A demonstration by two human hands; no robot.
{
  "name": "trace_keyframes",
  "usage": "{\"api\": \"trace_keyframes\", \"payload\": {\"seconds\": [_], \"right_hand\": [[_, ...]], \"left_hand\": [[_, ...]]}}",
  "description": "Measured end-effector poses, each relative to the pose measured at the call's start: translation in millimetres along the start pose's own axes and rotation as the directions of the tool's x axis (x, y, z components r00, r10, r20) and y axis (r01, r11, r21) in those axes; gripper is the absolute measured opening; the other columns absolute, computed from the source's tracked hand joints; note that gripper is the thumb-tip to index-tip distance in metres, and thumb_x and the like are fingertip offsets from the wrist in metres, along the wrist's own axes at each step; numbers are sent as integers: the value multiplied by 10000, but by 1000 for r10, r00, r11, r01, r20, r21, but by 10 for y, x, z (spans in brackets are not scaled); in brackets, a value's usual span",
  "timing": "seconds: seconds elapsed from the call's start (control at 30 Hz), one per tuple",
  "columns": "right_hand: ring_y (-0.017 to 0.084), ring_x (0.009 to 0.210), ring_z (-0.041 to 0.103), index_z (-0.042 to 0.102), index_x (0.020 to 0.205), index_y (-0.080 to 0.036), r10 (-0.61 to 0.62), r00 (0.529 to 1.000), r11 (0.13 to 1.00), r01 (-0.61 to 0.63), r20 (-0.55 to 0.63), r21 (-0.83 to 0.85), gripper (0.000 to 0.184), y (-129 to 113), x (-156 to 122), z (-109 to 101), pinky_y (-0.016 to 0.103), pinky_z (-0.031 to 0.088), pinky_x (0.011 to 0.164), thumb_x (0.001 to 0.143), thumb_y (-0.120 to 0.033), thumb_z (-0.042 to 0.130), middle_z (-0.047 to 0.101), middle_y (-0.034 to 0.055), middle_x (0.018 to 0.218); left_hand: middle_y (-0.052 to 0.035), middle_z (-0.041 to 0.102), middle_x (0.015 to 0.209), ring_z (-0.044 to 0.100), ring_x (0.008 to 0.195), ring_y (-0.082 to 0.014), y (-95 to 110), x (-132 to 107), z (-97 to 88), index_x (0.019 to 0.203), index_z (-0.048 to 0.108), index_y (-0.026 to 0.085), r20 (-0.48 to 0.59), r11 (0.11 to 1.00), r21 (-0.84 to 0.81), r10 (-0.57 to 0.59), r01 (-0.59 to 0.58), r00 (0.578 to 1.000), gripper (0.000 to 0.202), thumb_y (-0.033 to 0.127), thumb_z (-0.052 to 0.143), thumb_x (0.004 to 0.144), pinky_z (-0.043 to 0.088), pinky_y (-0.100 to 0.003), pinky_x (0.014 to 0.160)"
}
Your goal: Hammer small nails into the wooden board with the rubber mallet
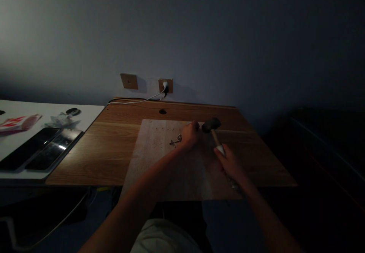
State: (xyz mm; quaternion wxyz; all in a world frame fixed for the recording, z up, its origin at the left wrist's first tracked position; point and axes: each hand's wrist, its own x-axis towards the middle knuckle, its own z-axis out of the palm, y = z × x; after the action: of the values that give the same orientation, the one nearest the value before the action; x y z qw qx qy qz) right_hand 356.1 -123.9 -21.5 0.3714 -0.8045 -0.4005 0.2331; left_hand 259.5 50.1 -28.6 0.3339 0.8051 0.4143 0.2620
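Note:
My right hand (229, 162) is wrapped round the handle of a hammer (211, 124), whose dark head is close to the right of my left hand (190, 133). The fingers of my left hand are closed near the far edge of a pale board (154, 158); what they hold, if anything, is too dark and small to make out. Along that far edge runs a row of small dark nails or holes (168, 129). A little pile of metal nails (176, 141) lies on the board beside my left wrist.
The board rests on a wooden desk (102, 150). At left, a white table (88, 110) bears two dark flat devices (54, 148), a crumpled plastic bag (62, 120) and a red-and-white packet (19, 124). Cables (137, 101) run to a wall socket (169, 86) behind the desk.

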Motion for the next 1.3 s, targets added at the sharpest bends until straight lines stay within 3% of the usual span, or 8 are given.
{"api": "trace_keyframes", "payload": {"seconds": [0.2, 0.3, 0.37, 0.43, 0.67, 1.03, 1.2, 1.3], "right_hand": [[192, 447, 595, 562, 1248, -175, -24, 999, 995, 20, -38, -99, 490, 1, -32, 21, 297, 451, 449, 942, -539, 445, 664, 17, 700], [277, 801, 733, 511, 1389, -153, -65, 992, 988, 50, -104, -144, 609, 40, -15, 40, 382, 558, 686, 945, -559, 417, 736, 158, 1062], [331, 1085, 696, 515, 1414, -147, -103, 986, 981, 80, -130, -174, 636, 64, 0, 57, 457, 536, 894, 940, -558, 412, 682, 206, 1264], [363, 1199, 644, 543, 1410, -150, -132, 982, 974, 103, -132, -203, 625, 80, 8, 72, 513, 486, 995, 941, -543, 415, 669, 213, 1305], [363, 1341, 553, 500, 1491, -170, -206, 967, 947, 159, -147, -280, 632, 98, -7, 107, 541, 439, 1077, 978, -518, 383, 610, 187, 1426], [381, 1287, 595, 502, 1503, -157, -160, 977, 926, 99, -141, -363, 626, 108, 3, 118, 564, 440, 1064, 996, -500, 368, 630, 212, 1392], [370, 1246, 623, 496, 1507, -197, -174, 972, 925, 106, -157, -364, 584, 107, 8, 140, 549, 452, 1048, 998, -467, 400, 643, 182, 1388], [361, 1257, 616, 511, 1486, -168, -185, 971, 932, 124, -154, -340, 584, 112, 14, 124, 537, 456, 1047, 1003, -471, 388, 636, 194, 1394]], "left_hand": [[-42, 760, 1033, 699, 928, -194, -21, -16, -40, 1049, 685, 220, 5, 999, -16, 47, -47, 999, 224, 130, 568, 881, 498, -272, 802], [-38, 753, 1072, 694, 936, -188, -27, -22, -50, 1030, 699, 224, -4, 999, -7, 51, -51, 999, 244, 103, 570, 862, 498, -267, 823], [-41, 746, 1095, 689, 960, -189, -35, -17, -43, 1022, 708, 227, -16, 999, -5, 54, -54, 998, 257, 92, 575, 848, 500, -268, 849], [-44, 748, 1083, 688, 968, -192, -46, -7, -30, 1029, 716, 230, -20, 998, -18, 52, -52, 998, 265, 97, 572, 851, 504, -272, 865], [-41, 759, 1072, 703, 963, -188, -49, -4, -31, 1075, 694, 234, -12, 996, -80, 35, -36, 999, 297, 79, 568, 855, 518, -282, 876], [-26, 768, 1050, 710, 942, -172, -44, 7, -53, 997, 700, 212, -38, 988, -152, 21, -27, 999, 226, 77, 603, 845, 521, -277, 879], [-47, 769, 1096, 700, 1035, -211, 50, 28, -76, 1003, 716, 226, -42, 991, -79, -108, 104, 993, 158, 165, 626, 889, 518, -308, 897], [-24, 769, 1109, 699, 1048, -215, 66, 39, -76, 1023, 727, 261, -8, 994, -39, -99, 98, 995, 157, 221, 644, 895, 513, -306, 893]]}}
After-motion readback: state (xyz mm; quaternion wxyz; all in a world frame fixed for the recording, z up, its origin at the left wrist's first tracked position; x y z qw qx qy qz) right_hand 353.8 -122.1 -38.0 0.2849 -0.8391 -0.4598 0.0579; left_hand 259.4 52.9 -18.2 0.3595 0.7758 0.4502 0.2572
